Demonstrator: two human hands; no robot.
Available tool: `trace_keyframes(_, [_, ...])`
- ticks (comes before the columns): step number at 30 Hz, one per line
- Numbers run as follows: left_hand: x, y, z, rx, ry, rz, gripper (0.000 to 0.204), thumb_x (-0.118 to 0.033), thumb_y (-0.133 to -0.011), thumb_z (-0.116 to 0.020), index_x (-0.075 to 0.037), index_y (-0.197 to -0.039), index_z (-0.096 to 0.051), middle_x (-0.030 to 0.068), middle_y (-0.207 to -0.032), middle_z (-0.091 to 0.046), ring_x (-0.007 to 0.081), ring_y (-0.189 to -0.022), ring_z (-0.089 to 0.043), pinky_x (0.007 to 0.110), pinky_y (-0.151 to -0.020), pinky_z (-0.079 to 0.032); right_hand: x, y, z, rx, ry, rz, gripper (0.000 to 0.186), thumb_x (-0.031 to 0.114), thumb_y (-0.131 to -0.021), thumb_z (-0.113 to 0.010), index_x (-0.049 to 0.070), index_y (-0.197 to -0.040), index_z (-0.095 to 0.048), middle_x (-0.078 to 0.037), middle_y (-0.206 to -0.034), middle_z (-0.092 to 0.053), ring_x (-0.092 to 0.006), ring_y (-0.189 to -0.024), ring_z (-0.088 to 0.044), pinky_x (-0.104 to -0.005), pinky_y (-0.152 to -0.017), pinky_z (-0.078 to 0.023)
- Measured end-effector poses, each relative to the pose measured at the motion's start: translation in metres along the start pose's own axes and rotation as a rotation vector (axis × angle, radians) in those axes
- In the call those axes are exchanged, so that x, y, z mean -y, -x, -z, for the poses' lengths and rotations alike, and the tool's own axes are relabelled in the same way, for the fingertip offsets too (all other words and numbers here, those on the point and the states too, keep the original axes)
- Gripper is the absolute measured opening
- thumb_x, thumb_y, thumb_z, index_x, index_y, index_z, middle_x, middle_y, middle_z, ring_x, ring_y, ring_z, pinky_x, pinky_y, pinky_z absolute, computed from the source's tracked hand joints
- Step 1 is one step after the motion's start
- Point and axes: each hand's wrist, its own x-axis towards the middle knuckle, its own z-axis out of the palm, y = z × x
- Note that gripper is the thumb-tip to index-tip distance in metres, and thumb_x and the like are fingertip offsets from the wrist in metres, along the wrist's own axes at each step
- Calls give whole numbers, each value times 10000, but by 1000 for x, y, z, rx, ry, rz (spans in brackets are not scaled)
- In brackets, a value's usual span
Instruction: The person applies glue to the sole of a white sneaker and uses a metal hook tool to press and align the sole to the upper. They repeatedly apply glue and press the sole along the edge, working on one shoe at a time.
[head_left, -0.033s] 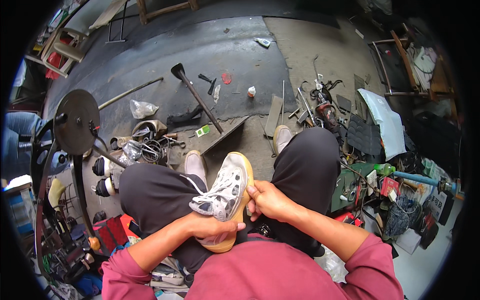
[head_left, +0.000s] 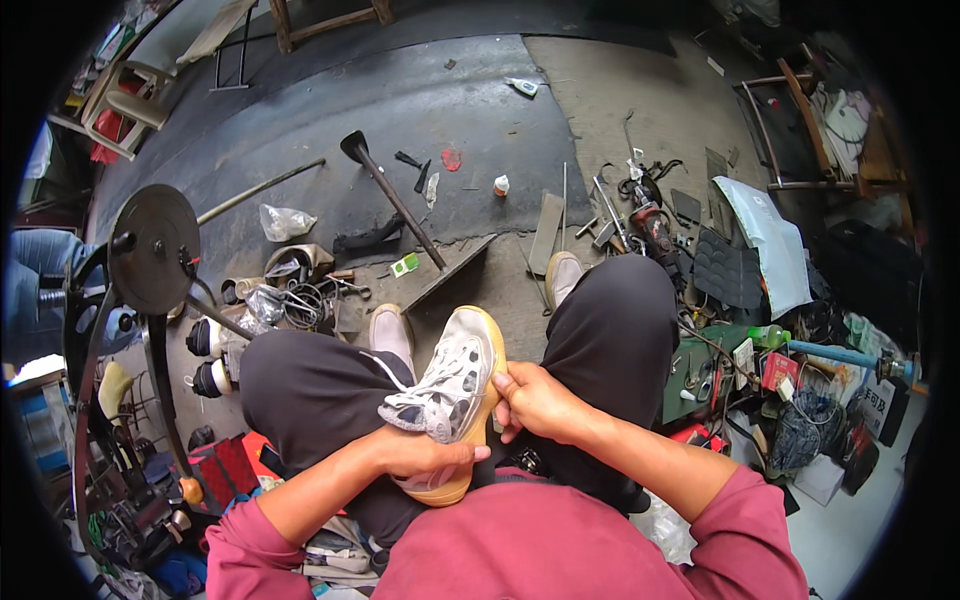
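Observation:
A white and grey lace-up sneaker (head_left: 450, 385) with a yellowish sole lies over my lap, toe pointing away from me. My left hand (head_left: 425, 453) is wrapped across its ankle opening, the thumb stretched toward the sole's right edge. On the right side, my right hand (head_left: 535, 400) pinches the sole's edge with thumb and bent fingers. Whether anything small sits between those fingers is hidden. The white laces (head_left: 440, 367) hang loosely over the upper, one end trailing left onto my dark trousers.
A metal shoe-last stand (head_left: 395, 205) leans on the floor ahead. At left rises a machine with a round black wheel (head_left: 155, 247). A red-and-black power tool (head_left: 652, 228) and a white plastic bag (head_left: 765, 245) lie to the right. Clutter crowds both sides.

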Motion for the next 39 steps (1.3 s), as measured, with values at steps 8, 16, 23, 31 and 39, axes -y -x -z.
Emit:
trace_keyframes(8, [9,7,-8,-135,-44,62,311,-286,-966,-740,-32,-1123,-648,33,-876,-675,155,-792,-623,327,-779,-535,0,5,1,33,-12,38,407,291,-1160,-379,-60,-1148,-586,-73,-809,-608,-170,-600,-594,-328,-572,-591])
trace_keyframes(16, [9,5,-4,-119,-188,-35,449,-317,-943,-769,-27,-1255,-628,88,-1074,-682,204,-986,-628,345,-926,-521,-2,3,0,7,3,16,407,288,-1159,-379,-65,-1146,-581,-77,-800,-609,-194,-568,-611,-345,-572,-579])
trace_keyframes(23, [10,1,-1,-73,-43,12,494,-355,-947,-790,-29,-1280,-626,72,-1084,-677,175,-978,-619,326,-909,-531,0,-2,0,3,-8,15,407,287,-1158,-381,-72,-1146,-575,-89,-821,-611,-201,-586,-620,-350,-577,-587])
trace_keyframes(31, [11,4,-1,-57,10,77,536,-359,-939,-806,-18,-1307,-617,72,-1154,-662,177,-1049,-604,337,-947,-524,-1,1,0,-7,22,-10,431,303,-1158,-385,-83,-1114,-571,-95,-836,-616,-206,-598,-635,-360,-577,-594])
trace_keyframes(39, [1,7,2,-41,238,130,429,-372,-942,-795,-32,-1178,-684,23,-991,-684,127,-887,-627,294,-791,-535,3,3,1,30,32,-22,447,314,-1169,-362,-24,-972,-579,-46,-751,-584,-171,-578,-599,-343,-597,-592])
